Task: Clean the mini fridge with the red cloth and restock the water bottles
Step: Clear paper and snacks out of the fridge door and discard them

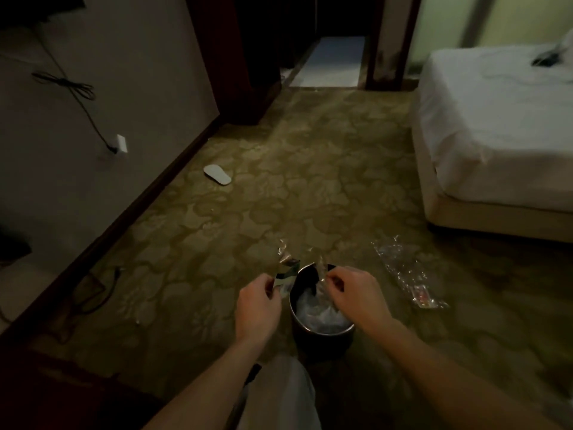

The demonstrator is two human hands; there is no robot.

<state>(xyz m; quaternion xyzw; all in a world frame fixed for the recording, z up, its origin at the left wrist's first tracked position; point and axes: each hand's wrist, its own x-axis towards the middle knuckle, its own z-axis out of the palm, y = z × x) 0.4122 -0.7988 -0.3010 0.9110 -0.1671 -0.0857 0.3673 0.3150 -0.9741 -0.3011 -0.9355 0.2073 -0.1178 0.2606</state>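
Observation:
Both my hands hold a crumpled clear plastic wrapper (286,263) with a printed label over a round dark waste bin (299,324). My left hand (257,305) pinches the wrapper's left end, where the label is. My right hand (356,293) pinches its right end above the bin's rim. The bin stands on the carpet and has crumpled clear plastic inside. No fridge, red cloth or water bottle is in view.
A second clear plastic wrapper (406,271) lies on the patterned carpet to the right. A white slipper (217,174) lies near the left wall. A white bed (496,135) fills the right side. A cable hangs to a wall socket (121,144). A doorway (328,60) opens ahead.

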